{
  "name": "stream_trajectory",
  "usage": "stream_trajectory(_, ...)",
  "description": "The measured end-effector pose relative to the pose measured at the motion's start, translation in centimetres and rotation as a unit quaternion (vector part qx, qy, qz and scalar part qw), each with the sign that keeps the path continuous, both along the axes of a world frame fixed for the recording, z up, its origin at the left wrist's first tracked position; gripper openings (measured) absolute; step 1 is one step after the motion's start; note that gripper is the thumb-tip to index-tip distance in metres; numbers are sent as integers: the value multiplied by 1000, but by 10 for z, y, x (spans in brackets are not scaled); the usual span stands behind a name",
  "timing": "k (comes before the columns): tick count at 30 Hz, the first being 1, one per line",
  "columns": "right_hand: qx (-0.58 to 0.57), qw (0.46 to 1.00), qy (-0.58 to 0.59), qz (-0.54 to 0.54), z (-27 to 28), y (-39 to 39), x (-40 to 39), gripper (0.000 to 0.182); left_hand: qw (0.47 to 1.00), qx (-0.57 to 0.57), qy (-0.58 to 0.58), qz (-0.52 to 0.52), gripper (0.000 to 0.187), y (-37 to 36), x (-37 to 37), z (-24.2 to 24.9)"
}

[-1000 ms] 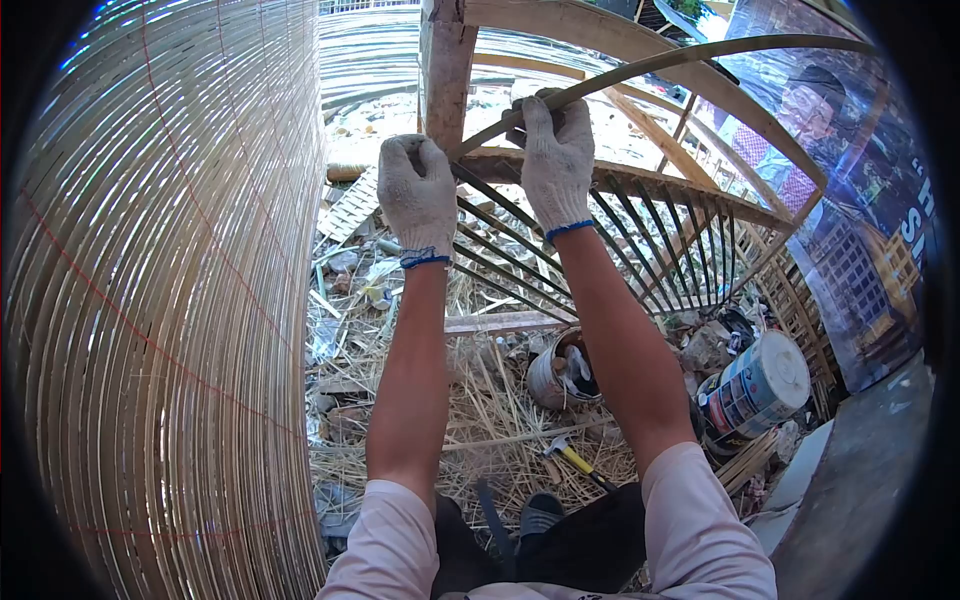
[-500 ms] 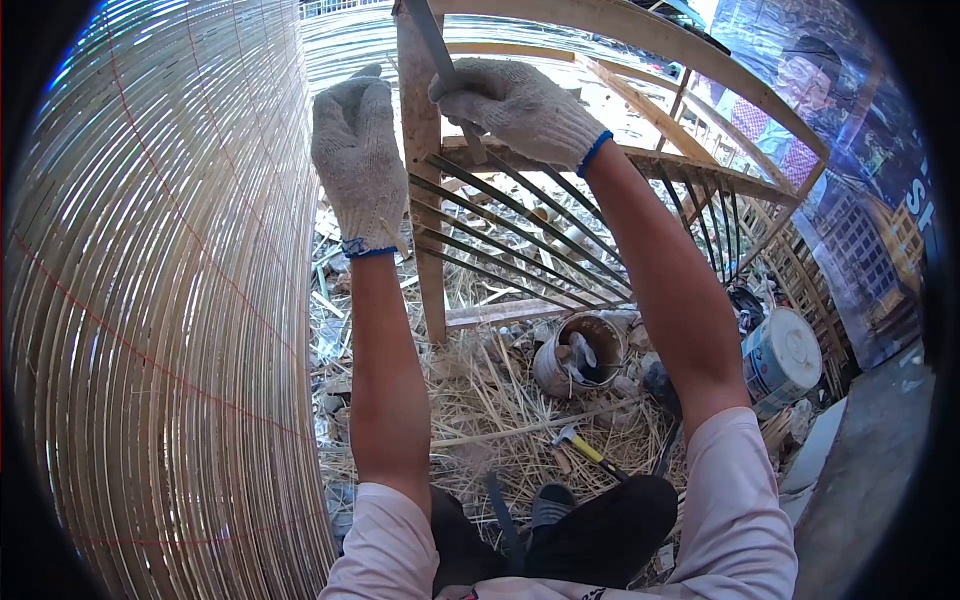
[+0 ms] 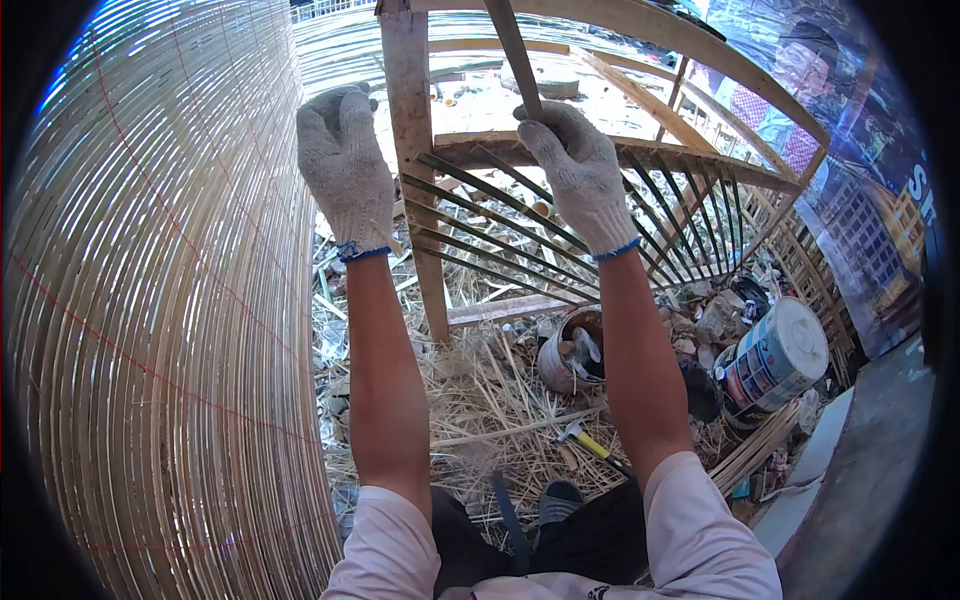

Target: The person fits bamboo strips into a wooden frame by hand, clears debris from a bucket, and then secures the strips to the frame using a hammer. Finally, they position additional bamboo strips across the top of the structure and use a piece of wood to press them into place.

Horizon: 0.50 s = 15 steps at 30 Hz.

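Observation:
Both hands wear white knit gloves with blue cuffs. My right hand [image 3: 580,175] is closed around a long flat bamboo strip [image 3: 512,45] that runs up out of the top of the picture, just above the curved wooden frame [image 3: 690,165] with its row of dark slats [image 3: 520,240]. My left hand [image 3: 345,165] is raised left of the upright wooden post [image 3: 415,170], fingers together and extended, holding nothing. A large wall of woven bamboo strips [image 3: 170,320] curves along my left side.
On the straw-covered ground lie a yellow-handled hammer [image 3: 590,442], a dirty bucket [image 3: 572,352] with rags, and a tipped paint can [image 3: 775,358]. A wooden lattice [image 3: 800,270] and a printed banner [image 3: 870,180] stand at the right. My dark shoe [image 3: 560,495] shows below.
The bamboo strip swung from a long sideways arc to nearly upright. My left hand let go of it and moved to the left of the post; my right hand kept its grip.

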State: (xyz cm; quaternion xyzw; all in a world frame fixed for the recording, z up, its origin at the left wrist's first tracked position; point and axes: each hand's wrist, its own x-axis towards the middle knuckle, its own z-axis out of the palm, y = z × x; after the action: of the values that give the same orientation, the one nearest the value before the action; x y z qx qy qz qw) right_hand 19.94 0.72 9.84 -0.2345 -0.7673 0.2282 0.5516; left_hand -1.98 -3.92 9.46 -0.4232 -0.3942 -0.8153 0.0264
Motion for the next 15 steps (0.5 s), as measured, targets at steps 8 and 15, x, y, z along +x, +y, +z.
stream_trajectory(8, -90, 988, 127, 23, -29, -29, 24, 28, 1000, -15, 25, 7, 19, -8, -8, -2)
stream_trajectory(15, -90, 974, 172, 116, -25, -26, 47, 30, 999, -16, 28, 19, 18, -16, -7, 3)
